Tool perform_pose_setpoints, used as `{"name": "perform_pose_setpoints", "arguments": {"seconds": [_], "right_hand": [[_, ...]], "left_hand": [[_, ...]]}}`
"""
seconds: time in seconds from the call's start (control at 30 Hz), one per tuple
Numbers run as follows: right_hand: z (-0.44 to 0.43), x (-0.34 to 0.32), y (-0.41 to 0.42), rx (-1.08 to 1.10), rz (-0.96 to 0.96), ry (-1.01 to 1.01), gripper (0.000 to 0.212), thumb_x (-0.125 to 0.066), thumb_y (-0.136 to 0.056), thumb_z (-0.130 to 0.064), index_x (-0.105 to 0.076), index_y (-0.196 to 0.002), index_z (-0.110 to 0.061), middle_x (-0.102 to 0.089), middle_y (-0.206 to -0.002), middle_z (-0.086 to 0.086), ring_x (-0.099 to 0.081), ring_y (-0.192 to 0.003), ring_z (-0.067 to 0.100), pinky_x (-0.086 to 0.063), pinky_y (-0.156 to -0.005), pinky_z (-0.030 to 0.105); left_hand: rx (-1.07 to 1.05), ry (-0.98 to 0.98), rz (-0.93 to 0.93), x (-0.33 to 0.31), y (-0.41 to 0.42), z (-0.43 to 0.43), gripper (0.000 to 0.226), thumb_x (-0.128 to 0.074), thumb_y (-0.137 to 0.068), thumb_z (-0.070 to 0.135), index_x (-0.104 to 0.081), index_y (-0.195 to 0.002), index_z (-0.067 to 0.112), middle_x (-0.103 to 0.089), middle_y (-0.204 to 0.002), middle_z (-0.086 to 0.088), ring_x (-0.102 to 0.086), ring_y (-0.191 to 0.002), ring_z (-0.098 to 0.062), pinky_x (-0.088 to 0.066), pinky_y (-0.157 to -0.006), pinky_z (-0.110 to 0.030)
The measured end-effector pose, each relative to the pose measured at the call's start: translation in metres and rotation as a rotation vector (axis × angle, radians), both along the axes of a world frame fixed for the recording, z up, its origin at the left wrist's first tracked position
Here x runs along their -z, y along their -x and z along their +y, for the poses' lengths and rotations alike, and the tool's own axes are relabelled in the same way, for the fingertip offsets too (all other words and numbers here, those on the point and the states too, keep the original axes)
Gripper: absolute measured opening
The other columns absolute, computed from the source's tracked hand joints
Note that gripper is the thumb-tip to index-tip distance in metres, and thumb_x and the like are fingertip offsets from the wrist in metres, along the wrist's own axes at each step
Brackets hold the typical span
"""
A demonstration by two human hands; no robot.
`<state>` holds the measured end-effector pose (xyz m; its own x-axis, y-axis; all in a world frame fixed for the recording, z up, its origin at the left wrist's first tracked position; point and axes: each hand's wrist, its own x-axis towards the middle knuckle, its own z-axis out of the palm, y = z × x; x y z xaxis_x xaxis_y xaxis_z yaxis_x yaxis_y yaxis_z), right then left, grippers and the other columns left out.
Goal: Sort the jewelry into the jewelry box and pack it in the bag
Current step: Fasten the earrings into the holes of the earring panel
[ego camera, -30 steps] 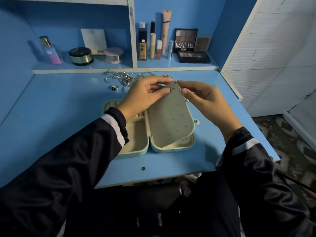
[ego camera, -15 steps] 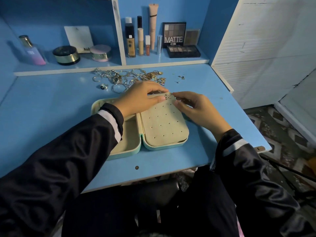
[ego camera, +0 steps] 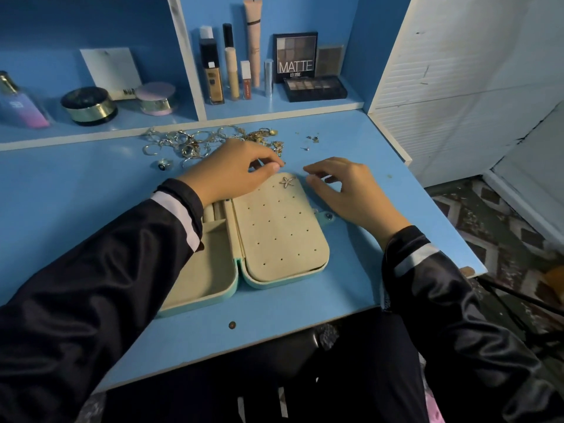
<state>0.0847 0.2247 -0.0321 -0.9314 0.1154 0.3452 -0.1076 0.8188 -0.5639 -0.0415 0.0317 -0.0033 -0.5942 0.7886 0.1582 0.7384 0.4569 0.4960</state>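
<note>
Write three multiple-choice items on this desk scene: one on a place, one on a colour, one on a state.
1. Where does the small silver starfish-shaped earring sit?
A. On the blue shelf
B. At the far end of the perforated cream panel
C. In the heap of loose rings

2. What colour is the outer shell of the rounded jewelry box?
A. Mint green
B. Black
C. Pink

3. How does the jewelry box lie?
A. Shut
B. Packed in a bag
C. Open flat on the blue desk

Key: 1 B, the starfish sits by the panel's far edge; 2 A, a mint rim shows round the cream lining; 3 C, both halves lie spread side by side.
</note>
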Motion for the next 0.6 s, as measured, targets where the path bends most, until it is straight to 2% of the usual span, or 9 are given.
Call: {"name": "perform_pose_setpoints", "arguments": {"seconds": [0.07, 0.13, 0.2, 0.37, 0.5, 0.6], "right_hand": [[0.009, 0.002, 0.009, 0.061, -0.004, -0.005, 0.023, -0.059, -0.095, -0.018, -0.070, -0.112, -0.007, -0.068, -0.102, 0.005, -0.059, -0.084, 0.011, -0.044, -0.081, 0.006], [0.018, 0.005, 0.018, 0.125, -0.027, -0.002, 0.021, -0.060, -0.095, -0.017, -0.071, -0.109, -0.007, -0.067, -0.101, 0.005, -0.056, -0.080, 0.010, -0.036, -0.074, -0.002], [0.028, 0.008, 0.028, 0.174, -0.032, 0.013, 0.019, -0.060, -0.094, -0.015, -0.071, -0.107, -0.007, -0.067, -0.100, 0.006, -0.056, -0.080, 0.011, -0.035, -0.073, -0.003], [0.041, 0.013, 0.051, 0.224, -0.021, 0.014, 0.018, -0.062, -0.091, -0.015, -0.071, -0.105, -0.008, -0.068, -0.098, 0.008, -0.056, -0.082, 0.014, -0.034, -0.071, -0.002], [0.043, 0.017, 0.068, 0.226, -0.013, 0.008, 0.018, -0.063, -0.088, -0.011, -0.072, -0.103, -0.006, -0.067, -0.095, 0.009, -0.054, -0.078, 0.014, -0.033, -0.069, -0.002], [0.044, 0.020, 0.074, 0.226, 0.010, 0.027, 0.016, -0.064, -0.086, -0.008, -0.072, -0.100, -0.006, -0.065, -0.093, 0.008, -0.052, -0.076, 0.012, -0.034, -0.068, 0.000]], "left_hand": [[-0.023, -0.009, 0.031, 0.002, 0.011, 0.005, 0.024, -0.055, -0.099, 0.026, -0.071, -0.116, 0.021, -0.065, -0.108, 0.009, -0.054, -0.095, -0.002, -0.034, -0.075, -0.003], [-0.039, -0.030, 0.043, 0.005, 0.020, 0.011, 0.022, -0.058, -0.098, 0.024, -0.072, -0.114, 0.019, -0.067, -0.109, 0.007, -0.053, -0.094, -0.002, -0.035, -0.079, -0.009], [-0.043, -0.047, 0.043, 0.008, 0.028, 0.016, 0.021, -0.060, -0.097, 0.022, -0.072, -0.112, 0.018, -0.070, -0.110, 0.003, -0.054, -0.093, -0.002, -0.036, -0.086, -0.014], [-0.026, -0.046, 0.069, 0.011, 0.041, 0.028, 0.019, -0.063, -0.095, 0.016, -0.073, -0.110, 0.012, -0.070, -0.108, -0.005, -0.051, -0.094, -0.002, -0.040, -0.089, -0.020], [-0.021, -0.011, 0.099, 0.011, 0.051, 0.036, 0.018, -0.065, -0.093, 0.014, -0.074, -0.108, 0.012, -0.069, -0.103, -0.008, -0.058, -0.090, -0.016, -0.038, -0.081, -0.020], [-0.024, -0.018, 0.109, 0.015, 0.056, 0.038, 0.017, -0.066, -0.091, 0.013, -0.075, -0.106, 0.013, -0.068, -0.100, -0.007, -0.055, -0.084, -0.013, -0.035, -0.076, -0.011]]}}
